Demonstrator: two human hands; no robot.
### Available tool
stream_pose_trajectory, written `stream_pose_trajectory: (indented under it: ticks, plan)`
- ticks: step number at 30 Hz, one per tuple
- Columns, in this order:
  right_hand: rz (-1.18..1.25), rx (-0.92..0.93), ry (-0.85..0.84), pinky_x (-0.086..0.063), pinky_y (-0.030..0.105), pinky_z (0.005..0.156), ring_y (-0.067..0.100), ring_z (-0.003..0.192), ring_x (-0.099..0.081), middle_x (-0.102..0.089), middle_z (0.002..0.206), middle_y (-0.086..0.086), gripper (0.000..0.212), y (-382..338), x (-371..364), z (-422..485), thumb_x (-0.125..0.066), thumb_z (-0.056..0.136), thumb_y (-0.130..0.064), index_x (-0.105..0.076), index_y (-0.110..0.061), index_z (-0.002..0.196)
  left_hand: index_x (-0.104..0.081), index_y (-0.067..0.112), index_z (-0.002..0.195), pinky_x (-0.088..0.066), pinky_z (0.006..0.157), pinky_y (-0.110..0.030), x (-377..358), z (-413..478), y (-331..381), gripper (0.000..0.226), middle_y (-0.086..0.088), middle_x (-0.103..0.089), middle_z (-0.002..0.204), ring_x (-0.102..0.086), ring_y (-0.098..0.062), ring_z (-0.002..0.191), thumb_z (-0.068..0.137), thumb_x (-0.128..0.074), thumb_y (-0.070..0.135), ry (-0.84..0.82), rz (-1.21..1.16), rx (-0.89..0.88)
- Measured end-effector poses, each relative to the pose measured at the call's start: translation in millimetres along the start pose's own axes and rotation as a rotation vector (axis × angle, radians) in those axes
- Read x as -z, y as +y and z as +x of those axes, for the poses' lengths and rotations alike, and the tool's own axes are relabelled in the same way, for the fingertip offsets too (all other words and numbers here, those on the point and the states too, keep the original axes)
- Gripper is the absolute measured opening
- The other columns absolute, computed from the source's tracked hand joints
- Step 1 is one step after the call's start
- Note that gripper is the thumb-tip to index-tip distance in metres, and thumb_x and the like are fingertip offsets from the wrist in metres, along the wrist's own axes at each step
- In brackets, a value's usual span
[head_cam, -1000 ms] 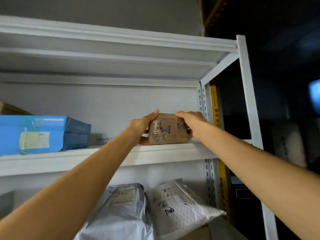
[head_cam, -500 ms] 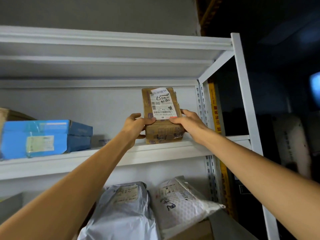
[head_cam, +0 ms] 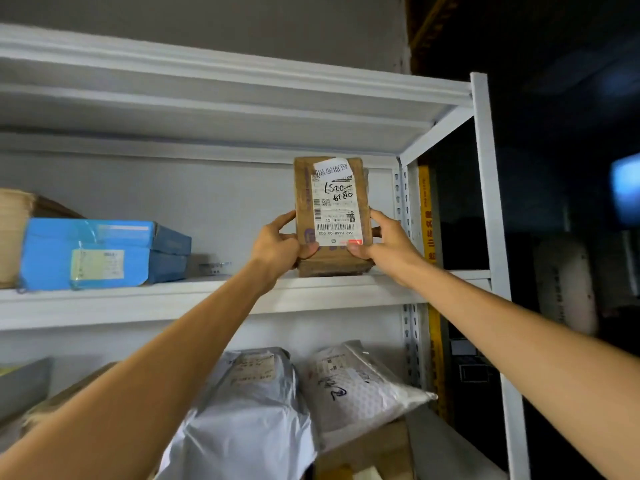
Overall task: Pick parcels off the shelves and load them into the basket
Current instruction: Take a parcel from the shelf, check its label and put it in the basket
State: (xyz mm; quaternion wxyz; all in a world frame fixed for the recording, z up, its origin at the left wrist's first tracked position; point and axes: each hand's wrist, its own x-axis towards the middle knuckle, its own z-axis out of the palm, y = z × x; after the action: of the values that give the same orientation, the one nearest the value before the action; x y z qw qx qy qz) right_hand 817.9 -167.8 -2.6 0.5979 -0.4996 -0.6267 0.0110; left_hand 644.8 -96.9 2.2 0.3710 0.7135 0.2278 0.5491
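two hands [head_cam: 277, 242] [head_cam: 389, 244], one held parcel [head_cam: 332, 206], two mailer bags [head_cam: 249, 403] [head_cam: 356, 389], one blue box [head_cam: 100, 252].

Dim, soft focus (dark right side)

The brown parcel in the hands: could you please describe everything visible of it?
The brown parcel is a taped cardboard box, upright on end, its lower edge at the white shelf board. A white shipping label with barcodes and handwriting faces the camera. The left hand and right hand grip its lower sides.

White metal shelf [head_cam: 138, 299]: a blue cardboard box [head_cam: 100, 252] lies well left of the fingers [head_cam: 285, 219] of the left hand [head_cam: 277, 244] (a brown carton [head_cam: 17, 233] beyond it); a grey plastic mailer [head_cam: 249, 410] and a white padded mailer [head_cam: 353, 393] lie below them.
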Motion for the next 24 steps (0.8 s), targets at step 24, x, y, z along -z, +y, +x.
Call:
stream_pose_trajectory:
  ticks: [24]
  plan:
    - [-0.838, -0.277, 0.655, -0.045, 0.038, 0.105, 0.013, 0.124, -0.054, -0.057, 0.133, -0.012, 0.083, -173, 66, -331, -0.072, 0.082, -0.005, -0.029, -0.032, 0.148, -0.032, 0.026, 0.147, -0.054, 0.072, -0.017, -112, -230, 40, 0.094, 0.0, -0.068, 0.113, -0.064, -0.004, 0.098, 0.073, -0.071, -0.015, -0.84, -0.78, -0.087]
